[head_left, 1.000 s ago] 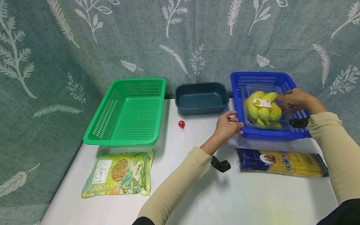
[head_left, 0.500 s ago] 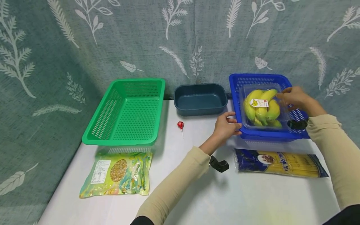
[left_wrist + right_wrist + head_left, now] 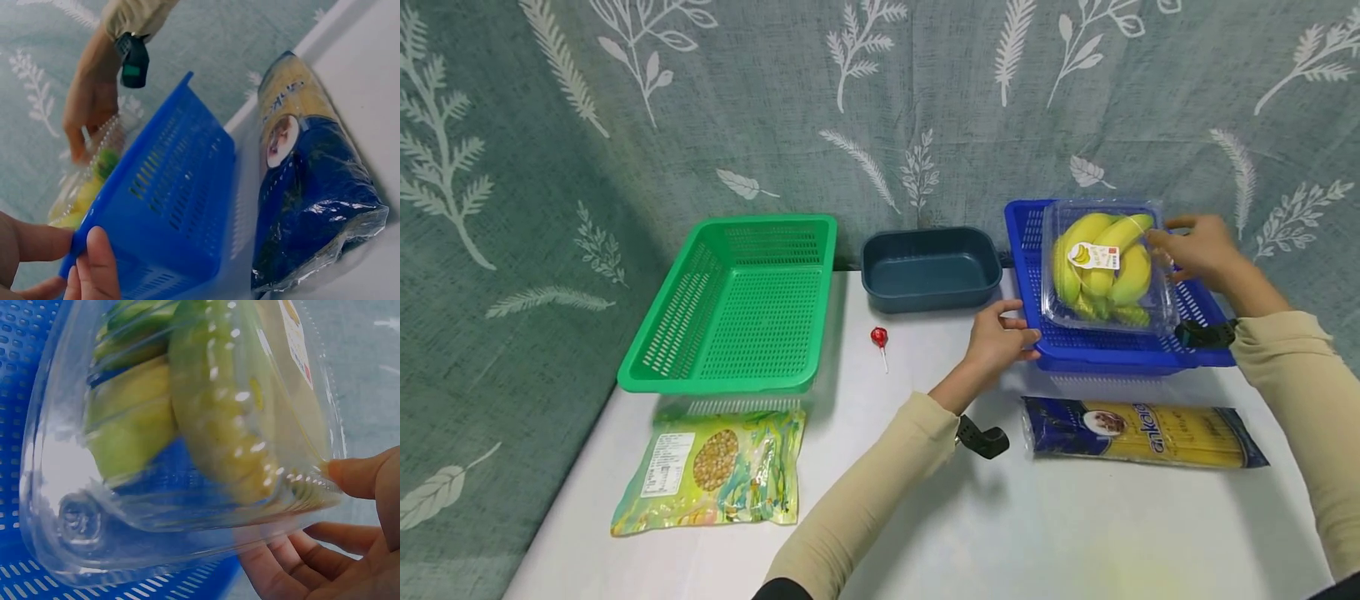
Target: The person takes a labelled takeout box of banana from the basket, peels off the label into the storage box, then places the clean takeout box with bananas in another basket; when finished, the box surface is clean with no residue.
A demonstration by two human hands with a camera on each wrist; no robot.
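Observation:
A clear plastic box of bananas [image 3: 1101, 265] is up at the rim of the blue basket [image 3: 1105, 357], tilted, with a white label on its lid. My right hand [image 3: 1202, 250] grips the box by its right edge; in the right wrist view the thumb lies on top and the fingers [image 3: 275, 562] go beneath. With my left hand [image 3: 996, 337] I pinch the basket's left rim, and the left wrist view shows thumb and fingers on either side of that blue rim [image 3: 81, 234].
A pack of spaghetti [image 3: 1142, 432] lies in front of the blue basket. Left of it are a dark blue tub [image 3: 932, 292], a red lollipop [image 3: 880, 337], a green basket [image 3: 722, 385] and a green bag of corn kernels [image 3: 711, 471]. A patterned curtain [image 3: 775, 100] hangs behind.
My right hand has raised the banana box from inside the blue basket up to its rim. My left hand stays on the rim. The head view has shifted slightly.

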